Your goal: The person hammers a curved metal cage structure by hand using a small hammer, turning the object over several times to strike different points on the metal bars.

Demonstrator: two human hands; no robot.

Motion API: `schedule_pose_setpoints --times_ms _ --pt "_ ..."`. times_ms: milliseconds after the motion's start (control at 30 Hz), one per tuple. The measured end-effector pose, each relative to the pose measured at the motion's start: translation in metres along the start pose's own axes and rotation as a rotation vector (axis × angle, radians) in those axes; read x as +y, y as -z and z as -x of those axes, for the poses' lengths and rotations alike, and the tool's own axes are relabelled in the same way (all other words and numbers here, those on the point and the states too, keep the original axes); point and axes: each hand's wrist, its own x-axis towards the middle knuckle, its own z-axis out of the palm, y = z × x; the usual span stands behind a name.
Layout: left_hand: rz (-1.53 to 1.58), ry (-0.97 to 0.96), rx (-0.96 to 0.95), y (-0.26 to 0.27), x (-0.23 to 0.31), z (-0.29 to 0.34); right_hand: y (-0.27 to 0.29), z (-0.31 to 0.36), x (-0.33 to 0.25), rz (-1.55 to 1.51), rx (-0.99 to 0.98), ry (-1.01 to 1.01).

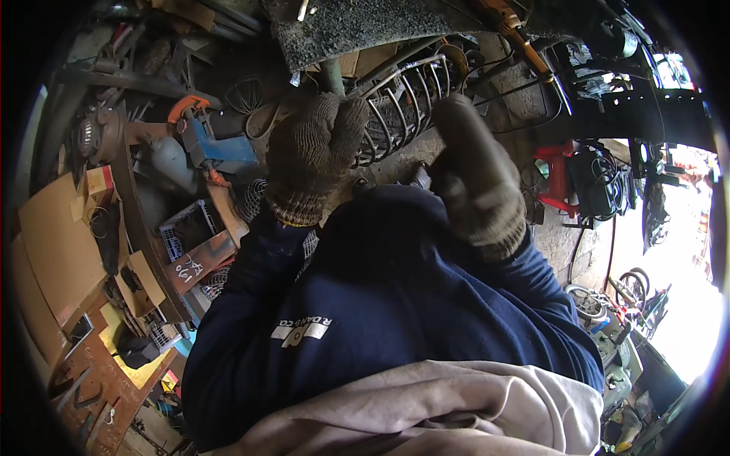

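Cluttered workshop floor below me. The wire rack (403, 106) lies at twelve o'clock, bars running away from me; my left hand (312, 156) curls nearest it, my right hand (475, 171) grips something hidden.

We see flat brown cardboard sheets (57, 243) at the left edge of the floor. Just beside them lies a small open cardboard box (141, 283). Near it rests a rusty brown plate with white writing (199, 260).
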Motion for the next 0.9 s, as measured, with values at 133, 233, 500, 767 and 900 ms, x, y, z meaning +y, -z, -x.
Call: schedule_pose_setpoints --times_ms 133,233,500,767,900 --pt "0.028 -0.162 0.074 -0.004 -0.008 -0.001 0.002 0.004 0.013 0.238 -0.162 -0.182" --pt "0.044 0.109 -0.086 0.003 0.006 -0.009 0.001 -0.005 0.011 0.322 -0.349 -0.233" --pt "0.093 -0.021 0.046 0.002 -0.006 -0.013 -0.013 0.015 0.072 -0.208 -0.101 -0.125" --pt "0.170 0.054 0.039 0.003 -0.001 -0.010 -0.011 -0.008 0.025 0.503 -0.279 -0.008" --pt "0.098 0.106 -0.019 0.011 -0.011 -0.002 -0.001 0.003 0.022 0.140 -0.321 -0.066"
